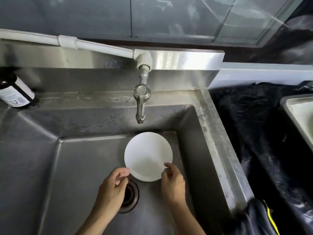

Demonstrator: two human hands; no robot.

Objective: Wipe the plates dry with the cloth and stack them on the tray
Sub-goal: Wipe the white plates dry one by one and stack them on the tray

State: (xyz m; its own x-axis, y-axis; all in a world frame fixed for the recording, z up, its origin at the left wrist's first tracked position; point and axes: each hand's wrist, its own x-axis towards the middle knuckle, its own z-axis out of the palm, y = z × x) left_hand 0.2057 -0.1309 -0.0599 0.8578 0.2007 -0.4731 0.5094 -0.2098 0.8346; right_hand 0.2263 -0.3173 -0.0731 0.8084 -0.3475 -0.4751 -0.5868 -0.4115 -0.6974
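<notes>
Stainless steel sink (71,167) fills most of the view, deep basin w/ dull, water-stained walls; grey glass-like panels run along the wall behind it; black crinkled sheeting (254,133) covers the counter to the right, w/ the corner of a metal tray (298,114) on it at the far right edge; a white pipe (94,45) runs along the backsplash to a chrome tap (141,100) hanging over the basin; a dark bottle (14,92) w/ a white label lies tilted on the sink ledge at far left; round drain (129,195) sits in the basin floor btwn the wrists. White plate (148,156) is held over the basin, below the spout & just beyond the drain; left hand (112,187) pinches its near-left rim w/ curled fingers; right hand (172,182) grips the near-right rim, thumb on top.
</notes>
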